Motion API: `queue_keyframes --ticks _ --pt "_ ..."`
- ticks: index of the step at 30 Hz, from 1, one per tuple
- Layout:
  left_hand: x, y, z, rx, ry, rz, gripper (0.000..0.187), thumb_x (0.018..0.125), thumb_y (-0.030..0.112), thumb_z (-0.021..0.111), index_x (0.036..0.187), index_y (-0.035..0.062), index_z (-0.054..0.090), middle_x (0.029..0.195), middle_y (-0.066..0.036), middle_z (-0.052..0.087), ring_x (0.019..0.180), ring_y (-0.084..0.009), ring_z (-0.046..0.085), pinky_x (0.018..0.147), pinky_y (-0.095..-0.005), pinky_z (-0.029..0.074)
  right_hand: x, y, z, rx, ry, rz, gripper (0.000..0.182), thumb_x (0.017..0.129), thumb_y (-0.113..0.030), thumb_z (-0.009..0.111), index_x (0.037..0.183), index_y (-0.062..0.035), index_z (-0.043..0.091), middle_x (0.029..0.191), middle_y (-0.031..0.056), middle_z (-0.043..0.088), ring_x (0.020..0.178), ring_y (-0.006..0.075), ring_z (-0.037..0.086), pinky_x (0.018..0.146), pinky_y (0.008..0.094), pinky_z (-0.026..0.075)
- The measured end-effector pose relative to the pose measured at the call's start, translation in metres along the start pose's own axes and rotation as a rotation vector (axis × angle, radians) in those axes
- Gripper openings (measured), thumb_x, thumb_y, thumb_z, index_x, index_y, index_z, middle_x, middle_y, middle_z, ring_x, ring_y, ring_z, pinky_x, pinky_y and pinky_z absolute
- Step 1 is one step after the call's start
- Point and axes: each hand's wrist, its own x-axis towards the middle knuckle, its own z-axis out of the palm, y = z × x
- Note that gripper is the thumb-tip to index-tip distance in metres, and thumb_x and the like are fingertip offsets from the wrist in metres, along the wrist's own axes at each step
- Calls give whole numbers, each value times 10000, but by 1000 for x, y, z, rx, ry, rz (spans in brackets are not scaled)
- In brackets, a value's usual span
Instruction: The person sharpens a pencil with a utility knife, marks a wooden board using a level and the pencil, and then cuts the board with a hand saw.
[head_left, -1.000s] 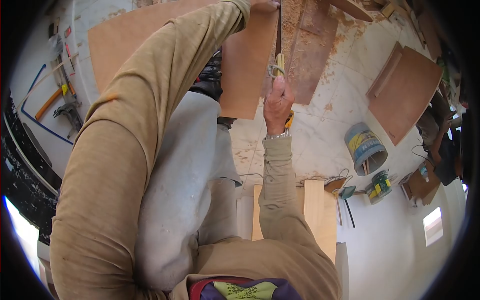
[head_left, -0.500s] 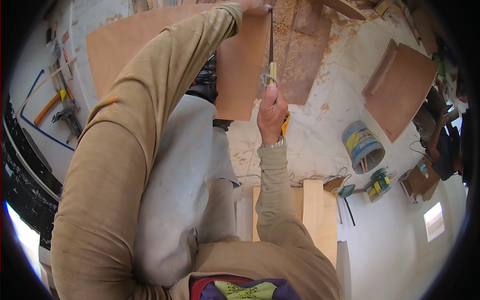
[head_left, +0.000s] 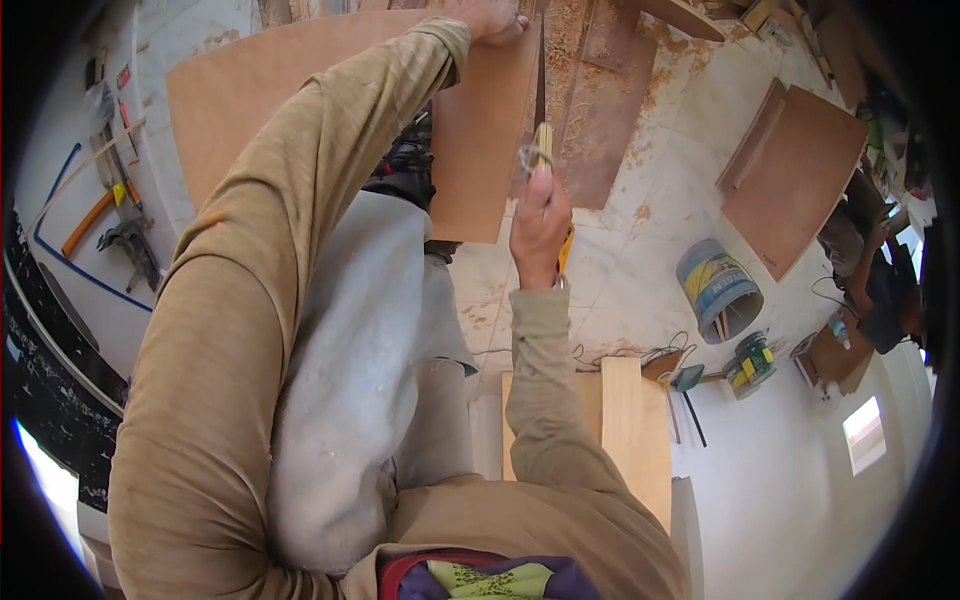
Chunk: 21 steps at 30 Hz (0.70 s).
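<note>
In my right hand is a handsaw with a yellow handle; the fingers are closed around it. Its thin dark blade appears edge-on, pointing away from me along the right edge of a brown wood panel. Whether the teeth touch the wood I cannot make out. My left hand lies on the panel at the top of the view, close to the blade's far end, and is partly cut off by the frame. Under the panel, beside my leg, a dark shoe partly shows.
Sawdust-strewn boards lie to the right of the saw. Farther right are another brown panel, a tipped bucket and a green can. A hammer and other tools lie at left. Another person is at far right.
My left hand has shifted slightly left and toward me, away from the blade. My right hand stays on the saw with little movement. The whole view has drifted slightly.
</note>
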Motion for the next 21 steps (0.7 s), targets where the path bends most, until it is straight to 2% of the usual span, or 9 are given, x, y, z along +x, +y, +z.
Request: queue_keyframes --ticks 1,4,8,10,11,13,15,17,21 --pt "-5 4 -6 -1 -19 -22 509 1032 488 405 1329 148 639 1376 -152 624 1307 -378 550 1087 -578 386 -20 -5 -9 15 -22 84 398 1071 -291 435 1244 7 634 869 183 699 760 340 662 739 436 521" --pt "-25 18 -27 12 -76 -72 482 1021 469 422 1343 174 626 1421 -142 592 1333 -371 529 1070 -649 359 -8 -24 -6 -57 -26 110 378 1071 -281 431 1229 -10 642 880 203 696 769 374 659 747 447 522" --pt "-16 13 -15 -1 -18 -44 483 1006 474 433 1323 172 636 1415 -140 598 1326 -376 534 1060 -653 359 125 -4 52 -104 88 -170 381 1064 -319 430 1179 -42 664 952 275 684 891 489 642 779 496 509" --pt "16 -17 8 -125 -83 -19 489 1004 482 424 1324 178 635 1417 -130 598 1321 -374 538 1057 -652 359 158 -17 53 -97 -9 -124 411 1062 -338 426 1220 -23 639 1004 301 669 950 515 616 799 517 497" --pt "23 -24 17 -192 -123 -7 492 1003 485 419 1324 181 635 1418 -125 598 1318 -374 540 1056 -651 359 146 -13 49 -71 -4 -135 418 1063 -334 427 1255 -19 624 1018 291 677 955 497 634 807 506 505" --pt "0 -3 0 -63 -65 -37 483 1002 476 417 1301 177 650 1390 -128 617 1296 -375 558 1045 -654 366 105 -9 40 -15 11 -181 441 1066 -326 428 1325 -10 595 1047 271 693 965 460 669 823 484 521" --pt "-6 0 -4 -2 -10 -26 477 1000 468 416 1279 170 662 1357 -134 638 1275 -376 574 1033 -661 371 31 -1 14 -14 -34 8 476 1070 -308 430 1418 -1 535 1080 226 722 999 372 712 859 433 538" --pt "-5 -7 1 7 42 35 473 996 461 418 1261 161 671 1320 -141 659 1256 -377 589 1021 -673 374 -26 -14 -10 28 -48 69 484 1072 -292 434 1455 -5 512 1118 188 734 1041 299 716 899 395 535" --pt "-9 5 -10 -8 -22 2 468 989 438 434 1276 141 653 1309 -163 660 1243 -392 593 1037 -603 409 31 -8 17 -54 65 -99 411 1069 -288 433 1334 -33 616 1050 228 723 977 387 707 855 430 542"
